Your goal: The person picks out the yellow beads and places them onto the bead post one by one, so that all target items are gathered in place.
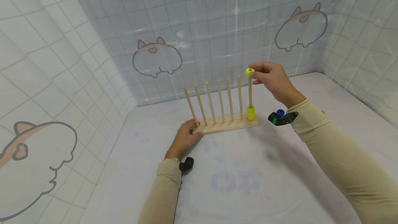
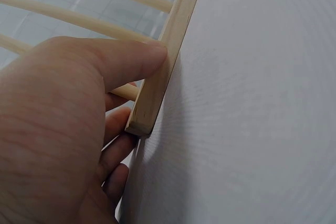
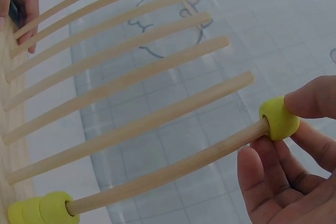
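A wooden peg rack (image 1: 226,125) with a row of several upright pegs stands on the table. Its left end is gripped by my left hand (image 1: 184,137), the thumb (image 2: 137,59) along the front of the base and the other fingers behind. My right hand (image 1: 273,80) pinches a yellow bead (image 1: 249,72) between thumb and fingers at the top of the rightmost peg (image 1: 250,92). In the right wrist view the peg's tip enters the hole of that bead (image 3: 280,118). More yellow beads (image 1: 250,113) are stacked at the foot of the same peg.
A blue bead (image 1: 280,112) lies on the table (image 1: 242,175) beside my right wrist. Just past the right sleeve a bit of something orange (image 1: 323,112) peeks out. Tiled-pattern sheeting (image 1: 208,30) rises behind the rack and on both sides.
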The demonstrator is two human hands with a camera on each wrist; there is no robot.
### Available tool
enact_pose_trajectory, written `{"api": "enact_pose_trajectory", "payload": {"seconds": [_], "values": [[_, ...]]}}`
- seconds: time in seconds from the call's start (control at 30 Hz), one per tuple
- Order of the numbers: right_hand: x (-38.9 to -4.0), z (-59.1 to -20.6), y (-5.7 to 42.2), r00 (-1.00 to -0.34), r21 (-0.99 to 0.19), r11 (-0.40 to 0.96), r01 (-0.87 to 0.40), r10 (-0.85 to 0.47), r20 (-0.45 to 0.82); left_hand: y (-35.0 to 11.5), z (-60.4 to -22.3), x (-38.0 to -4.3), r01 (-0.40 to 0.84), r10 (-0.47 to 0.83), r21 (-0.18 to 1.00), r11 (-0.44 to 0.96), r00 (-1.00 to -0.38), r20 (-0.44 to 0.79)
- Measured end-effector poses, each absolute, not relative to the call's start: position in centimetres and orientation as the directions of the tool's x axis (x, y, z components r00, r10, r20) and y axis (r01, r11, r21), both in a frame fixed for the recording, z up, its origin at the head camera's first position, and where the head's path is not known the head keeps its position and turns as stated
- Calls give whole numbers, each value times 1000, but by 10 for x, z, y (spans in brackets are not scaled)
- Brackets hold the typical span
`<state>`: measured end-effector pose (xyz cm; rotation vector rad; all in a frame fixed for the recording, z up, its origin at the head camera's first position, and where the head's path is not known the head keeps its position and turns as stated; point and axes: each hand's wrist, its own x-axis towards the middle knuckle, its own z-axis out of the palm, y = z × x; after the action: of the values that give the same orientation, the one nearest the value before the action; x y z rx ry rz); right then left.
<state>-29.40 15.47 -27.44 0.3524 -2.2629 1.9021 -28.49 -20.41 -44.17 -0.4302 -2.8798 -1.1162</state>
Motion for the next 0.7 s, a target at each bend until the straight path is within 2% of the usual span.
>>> {"api": "enact_pose_trajectory", "payload": {"seconds": [0.7], "values": [[-296,-273,156,-962,-950,151,-274,-60,268,-205,-441,-285,289,261,654,699,-955,143]]}}
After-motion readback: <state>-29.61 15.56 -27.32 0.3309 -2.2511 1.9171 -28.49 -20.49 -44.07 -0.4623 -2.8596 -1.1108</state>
